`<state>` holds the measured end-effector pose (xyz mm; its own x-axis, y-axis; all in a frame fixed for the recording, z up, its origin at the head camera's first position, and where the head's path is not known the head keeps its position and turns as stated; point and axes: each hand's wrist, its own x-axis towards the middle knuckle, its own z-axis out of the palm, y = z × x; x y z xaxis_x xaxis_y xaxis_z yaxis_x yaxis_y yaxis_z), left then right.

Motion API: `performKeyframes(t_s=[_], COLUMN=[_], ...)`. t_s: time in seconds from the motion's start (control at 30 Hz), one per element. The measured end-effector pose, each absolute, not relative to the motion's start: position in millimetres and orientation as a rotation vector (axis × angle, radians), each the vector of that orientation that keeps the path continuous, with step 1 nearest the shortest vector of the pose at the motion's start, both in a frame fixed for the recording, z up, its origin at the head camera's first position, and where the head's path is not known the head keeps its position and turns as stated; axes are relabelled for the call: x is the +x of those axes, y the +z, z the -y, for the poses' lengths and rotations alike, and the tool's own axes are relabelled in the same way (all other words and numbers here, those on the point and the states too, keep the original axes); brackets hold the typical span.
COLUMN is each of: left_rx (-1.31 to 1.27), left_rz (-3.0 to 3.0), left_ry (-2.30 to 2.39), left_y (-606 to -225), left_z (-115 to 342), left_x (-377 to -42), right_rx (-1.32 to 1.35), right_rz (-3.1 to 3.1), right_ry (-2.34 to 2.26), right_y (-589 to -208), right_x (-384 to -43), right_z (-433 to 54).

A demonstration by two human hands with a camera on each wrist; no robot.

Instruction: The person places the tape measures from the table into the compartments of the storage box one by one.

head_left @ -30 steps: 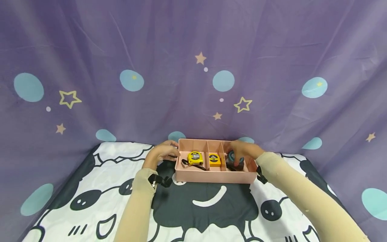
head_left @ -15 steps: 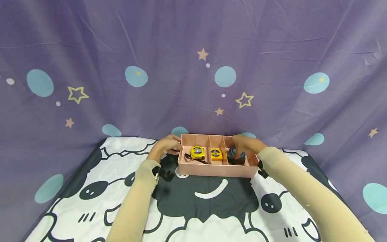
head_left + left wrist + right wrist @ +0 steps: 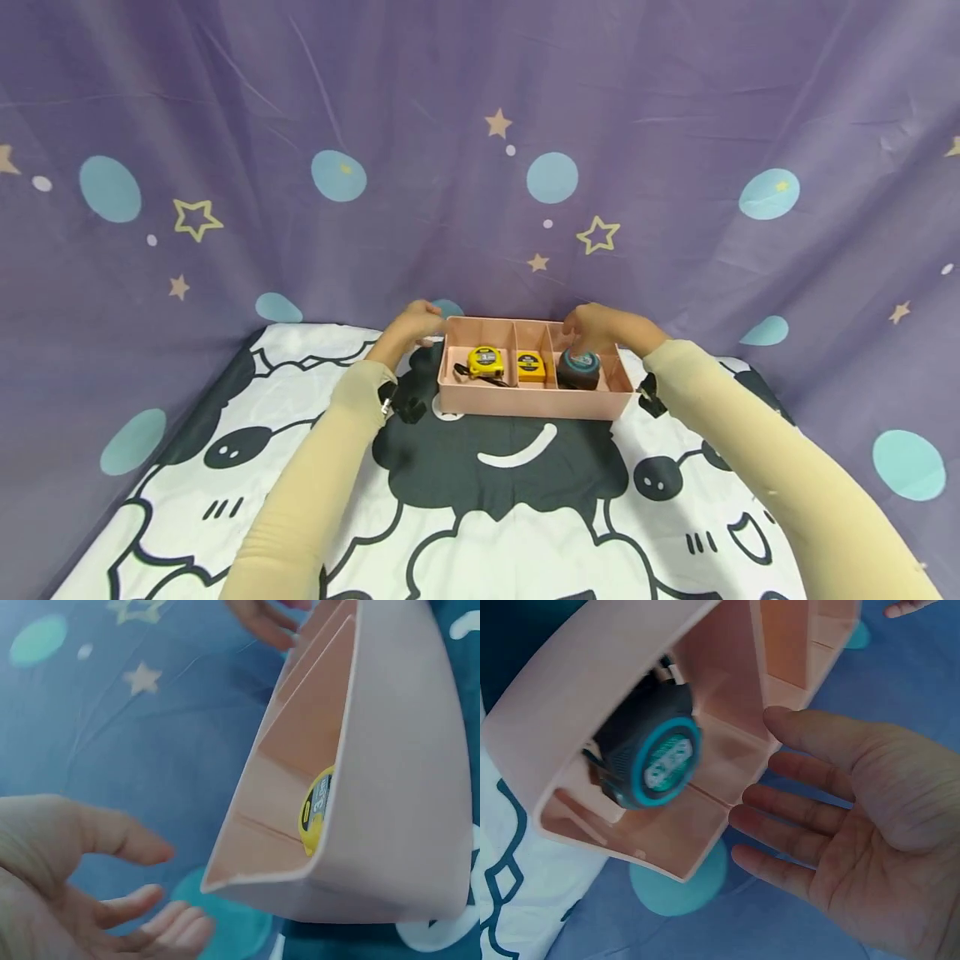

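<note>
A pink box (image 3: 532,404) with three compartments holds one tape measure in each. In the left compartment lies a yellow tape measure (image 3: 486,361) with a black strap; the middle one has a smaller yellow-orange tape measure (image 3: 531,367). A black tape measure with a teal ring (image 3: 660,761) sits in the right compartment. My right hand (image 3: 603,327) is above the back rim there, holding nothing, fingers spread in the right wrist view. Off the box's left end is my left hand (image 3: 97,877), fingers relaxed, with a gap to the rim in the left wrist view.
The box stands at the back of a surface covered by a black-and-white cartoon cloth (image 3: 517,542). Right behind it hangs a purple curtain (image 3: 450,208) with stars and blue spots. Black wrist straps (image 3: 651,396) are on both sleeves.
My right hand has let go of the black tape measure and drawn up and back towards the rear rim. My left hand has shifted back along the box's left end.
</note>
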<state>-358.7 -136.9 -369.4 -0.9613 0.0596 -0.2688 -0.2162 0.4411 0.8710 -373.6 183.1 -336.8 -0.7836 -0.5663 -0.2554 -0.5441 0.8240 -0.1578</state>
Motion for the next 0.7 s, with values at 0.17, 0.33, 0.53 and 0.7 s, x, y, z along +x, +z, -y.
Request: performKeyframes(t_s=[0.17, 0.33, 0.53, 0.7], left_rx=[0.001, 0.292, 0.709, 0.987], left_rz=[-2.925, -3.15, -3.178, -3.087], left_ry=[1.373, 1.349, 1.399, 1.364], left_y=[-354, -336, -324, -333], left_z=[126, 118, 112, 115], left_x=[-355, -343, -323, -300], right_rx=[-0.847, -0.908, -0.923, -1.01], right_rz=[-2.793, -2.876, -2.97, -3.055], right_ry=[-0.164, -0.337, -0.496, -0.651], right_y=[-315, -293, -278, -287], right_x=[-373, -369, -356, -334], right_z=[-183, -184, -183, -185])
